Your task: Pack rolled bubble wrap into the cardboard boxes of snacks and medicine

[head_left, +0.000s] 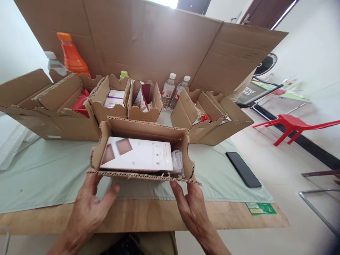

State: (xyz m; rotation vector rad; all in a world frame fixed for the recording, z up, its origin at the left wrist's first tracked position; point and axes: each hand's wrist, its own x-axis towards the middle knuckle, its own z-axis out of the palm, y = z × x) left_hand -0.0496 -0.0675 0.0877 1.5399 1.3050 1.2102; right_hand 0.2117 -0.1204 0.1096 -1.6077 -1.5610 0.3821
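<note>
Far to the left, an orange plastic bottle (71,56) stands behind a large brown cardboard carton (53,122) that has a red packet (81,104) inside it. Nearer the camera, the left hand (89,207) is spread open. Its fingers reach the near left corner of a small open corrugated cardboard box (143,129), and its thumb points away to the right. This box sits on a pale green cloth (47,173) at the middle of the wooden table (146,214). It holds a flat white carton (138,156), with a crumpled piece of clear plastic (177,161) just beside the carton at the right end. The right hand (190,207) is also open, its fingertips touching the box's near right edge. Further right, a black phone (243,169) lies on the cloth, well apart from the box. A red plastic chair (292,124) stands on the floor beyond.
</note>
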